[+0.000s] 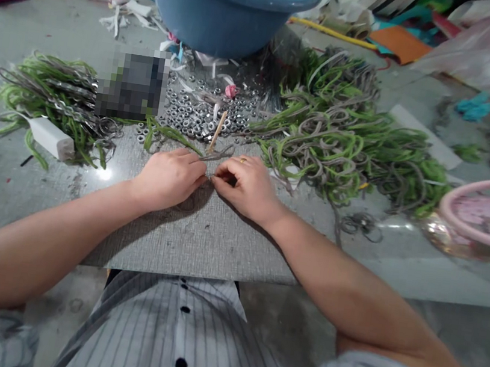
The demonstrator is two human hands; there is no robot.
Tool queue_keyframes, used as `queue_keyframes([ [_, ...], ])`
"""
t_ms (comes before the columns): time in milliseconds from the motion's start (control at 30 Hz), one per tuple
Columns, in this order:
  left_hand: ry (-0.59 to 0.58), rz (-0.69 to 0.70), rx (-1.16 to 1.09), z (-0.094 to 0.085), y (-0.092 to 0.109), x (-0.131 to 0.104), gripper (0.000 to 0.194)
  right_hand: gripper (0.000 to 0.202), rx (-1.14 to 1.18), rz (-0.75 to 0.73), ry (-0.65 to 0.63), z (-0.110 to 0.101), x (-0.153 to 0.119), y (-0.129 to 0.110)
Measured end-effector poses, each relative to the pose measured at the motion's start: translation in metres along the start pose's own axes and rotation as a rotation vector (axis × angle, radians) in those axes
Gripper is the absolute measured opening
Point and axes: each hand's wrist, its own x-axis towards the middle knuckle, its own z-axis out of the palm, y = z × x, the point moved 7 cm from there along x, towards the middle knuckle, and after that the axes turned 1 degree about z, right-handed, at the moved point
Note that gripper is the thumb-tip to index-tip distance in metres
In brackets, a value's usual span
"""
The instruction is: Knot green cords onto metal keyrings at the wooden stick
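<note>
Striped shirt nearest the camera, below the table edge. Left hand and right hand nearly meet over the table, fingers of both pinched on a small, indistinct metallic piece between the fingertips; cord lies just beyond, near loose metal rings.

Blue basin behind metal nuts

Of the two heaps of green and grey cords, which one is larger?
The right heap, beside the right hand; it spreads much wider than the left heap, near the white block.
</note>
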Motion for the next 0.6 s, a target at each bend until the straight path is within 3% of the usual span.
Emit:
queue_keyframes([
  [600, -0.092, -0.049, -0.042, 0.0055, -0.0011, 0.0054, 0.025, 0.011, 0.055, 0.194, 0.079, -0.0008, -0.0011, 0.0092],
])
